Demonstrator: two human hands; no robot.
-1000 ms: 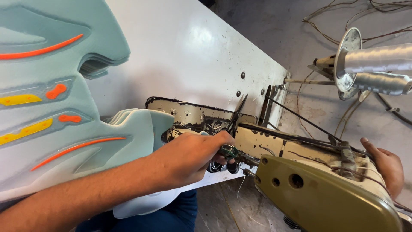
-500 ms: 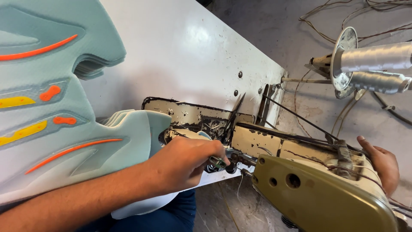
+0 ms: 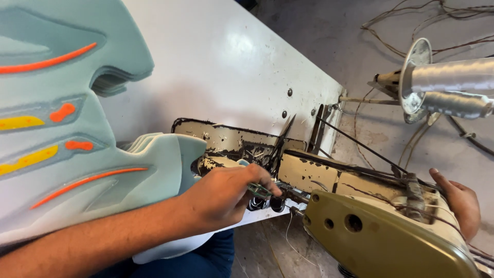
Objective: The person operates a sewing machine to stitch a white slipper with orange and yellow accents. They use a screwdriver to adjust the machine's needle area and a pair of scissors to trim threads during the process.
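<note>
Hands: left [image 3: 226, 195] pinches seemingly small metal tool [image 3: 260, 191]; right [image 3: 460, 203] steadies enamelled machine [image 3: 381, 237].

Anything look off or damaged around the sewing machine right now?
Yes. The sewing machine is tipped back on its side, out of the table cutout. Its cream paint is chipped and blackened near the left hand, which works with a small tool there. The right hand steadies the far end. Nothing spilled.

bright daylight, table [image 3: 226, 56] glare (edges soft)
</note>
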